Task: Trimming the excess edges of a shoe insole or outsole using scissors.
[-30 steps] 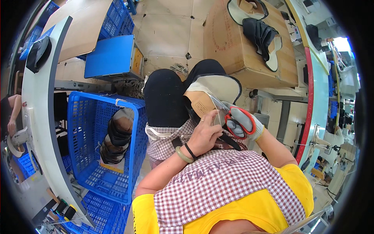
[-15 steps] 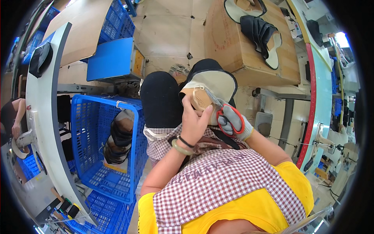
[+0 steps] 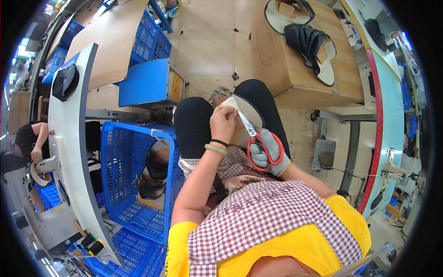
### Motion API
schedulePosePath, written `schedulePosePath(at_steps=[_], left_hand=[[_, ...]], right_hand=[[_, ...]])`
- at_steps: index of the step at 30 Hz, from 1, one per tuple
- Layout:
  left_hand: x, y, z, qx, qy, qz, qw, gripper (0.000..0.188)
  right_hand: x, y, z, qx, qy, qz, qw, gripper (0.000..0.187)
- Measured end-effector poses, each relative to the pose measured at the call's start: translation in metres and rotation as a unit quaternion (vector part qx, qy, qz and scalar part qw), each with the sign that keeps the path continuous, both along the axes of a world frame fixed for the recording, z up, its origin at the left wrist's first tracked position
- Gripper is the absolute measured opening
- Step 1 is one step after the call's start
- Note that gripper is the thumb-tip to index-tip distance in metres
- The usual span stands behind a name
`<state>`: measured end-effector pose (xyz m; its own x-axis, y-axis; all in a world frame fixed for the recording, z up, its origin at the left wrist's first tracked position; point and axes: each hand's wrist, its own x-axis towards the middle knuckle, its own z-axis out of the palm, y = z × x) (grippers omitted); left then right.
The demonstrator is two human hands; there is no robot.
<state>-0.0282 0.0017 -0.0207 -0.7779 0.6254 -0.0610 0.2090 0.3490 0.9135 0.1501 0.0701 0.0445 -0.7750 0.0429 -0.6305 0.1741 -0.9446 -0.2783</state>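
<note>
A shoe upper with a cream lining and a dark edge lies over my knees. At its near left edge, the fingers of my left hand are closed in a pinch on it. My right hand, in a grey and white glove, is closed round the red handles of a pair of scissors. The metal blades point up and left, their tips close to my left fingertips at the upper. Whether the blades have any material between them is too small to tell.
A blue plastic basket with dark shoe uppers stands at my left, beside a white worktable. Ahead right, a cardboard box carries a stack of uppers. A blue panel is ahead left. Another person works at far left.
The shoe upper has turned in my left hand, and its tan inner patch no longer shows. The scissors are drawn slightly back, with their blades in plainer sight. The view has shifted a little.
</note>
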Motion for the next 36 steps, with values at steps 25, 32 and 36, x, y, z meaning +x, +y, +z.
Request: schedulePosePath(at_steps=[25,32,36], left_hand=[[0.014,-0.013,0.014,0.156,-0.150,-0.071,0.974,0.008],[0.012,-0.015,0.013,0.168,-0.190,-0.065,0.965,0.010],[0.014,-0.015,0.021,0.136,-0.181,-0.068,0.972,0.010]], right_hand=[[0.013,0.038,0.022,0.242,-0.036,0.116,0.963,0.036],[0.025,0.033,0.032,0.241,-0.010,0.163,0.957,0.055],[0.017,0.038,0.029,0.236,-0.043,0.170,0.956,0.057]])
